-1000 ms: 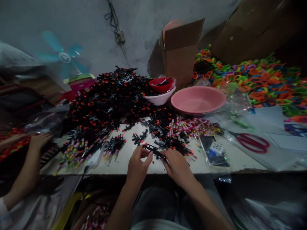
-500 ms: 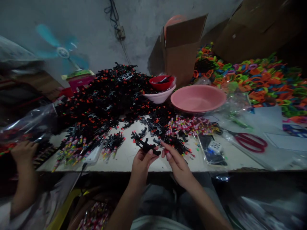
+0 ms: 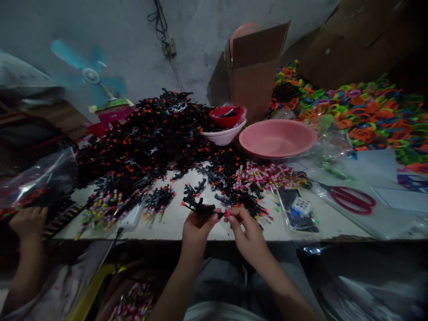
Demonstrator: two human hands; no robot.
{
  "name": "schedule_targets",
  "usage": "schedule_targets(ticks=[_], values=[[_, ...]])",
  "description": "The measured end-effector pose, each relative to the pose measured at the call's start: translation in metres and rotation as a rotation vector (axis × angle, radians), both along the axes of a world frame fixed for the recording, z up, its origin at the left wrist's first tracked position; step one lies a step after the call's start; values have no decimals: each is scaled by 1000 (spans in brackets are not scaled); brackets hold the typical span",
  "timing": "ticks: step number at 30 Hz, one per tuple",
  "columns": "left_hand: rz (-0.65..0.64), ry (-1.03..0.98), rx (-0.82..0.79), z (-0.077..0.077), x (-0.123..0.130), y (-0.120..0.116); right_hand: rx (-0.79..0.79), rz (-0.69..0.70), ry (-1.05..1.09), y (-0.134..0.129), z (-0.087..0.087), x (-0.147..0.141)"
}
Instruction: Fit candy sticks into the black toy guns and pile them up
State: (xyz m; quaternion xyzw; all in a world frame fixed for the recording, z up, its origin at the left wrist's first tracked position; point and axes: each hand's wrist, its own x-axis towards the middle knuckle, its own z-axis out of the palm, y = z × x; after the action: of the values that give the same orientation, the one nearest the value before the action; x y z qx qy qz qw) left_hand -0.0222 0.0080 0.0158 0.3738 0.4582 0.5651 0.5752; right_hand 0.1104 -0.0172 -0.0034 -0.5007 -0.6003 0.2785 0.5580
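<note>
Near the table's front edge, my left hand (image 3: 197,232) is closed on a black toy gun (image 3: 200,207) with an orange tip at its left end. My right hand (image 3: 247,229) pinches a small red piece (image 3: 226,214) at the gun's right end, and the two pieces appear to touch. Behind my hands lie more black toy guns (image 3: 195,189). To the right is a pile of pink and yellow wrapped candy tubes (image 3: 267,175). A small bunch of guns with tubes (image 3: 158,203) lies to the left.
A large heap of black toy guns (image 3: 143,129) rises behind. A pink basin (image 3: 277,138), red bowl (image 3: 225,117), cardboard box (image 3: 256,76), red-handled scissors (image 3: 352,199) and colourful plastic pieces (image 3: 364,111) stand or lie around. At the left is another person's hand (image 3: 29,222), beside a plastic bag.
The toy gun in my left hand has turned flatter. My right hand has brought the red piece against its right end. The other person's hand has shifted slightly left.
</note>
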Motion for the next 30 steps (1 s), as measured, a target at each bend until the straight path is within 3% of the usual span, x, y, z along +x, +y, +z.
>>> schedule_targets(ticks=[5,12,15,21,23,25,28,30], values=[[-4,31,21,-1,-1,2,49,-26,-123,1,2,-2],[48,-46,-100,-6,5,2,190,-151,-592,2,-10,-11],[26,-100,-165,-14,8,2,177,-185,-672,4,-19,-10],[19,-25,-165,-41,2,14,56,-77,-649,12,-27,-7],[31,90,-112,-47,-13,28,44,-78,-642,22,-27,4],[75,310,-29,-48,-40,48,4,-179,-682,37,-27,25],[211,854,98,-44,-95,80,-172,-420,-785,65,-31,66],[254,1215,131,-41,-130,95,-279,-454,-847,81,-37,89]])
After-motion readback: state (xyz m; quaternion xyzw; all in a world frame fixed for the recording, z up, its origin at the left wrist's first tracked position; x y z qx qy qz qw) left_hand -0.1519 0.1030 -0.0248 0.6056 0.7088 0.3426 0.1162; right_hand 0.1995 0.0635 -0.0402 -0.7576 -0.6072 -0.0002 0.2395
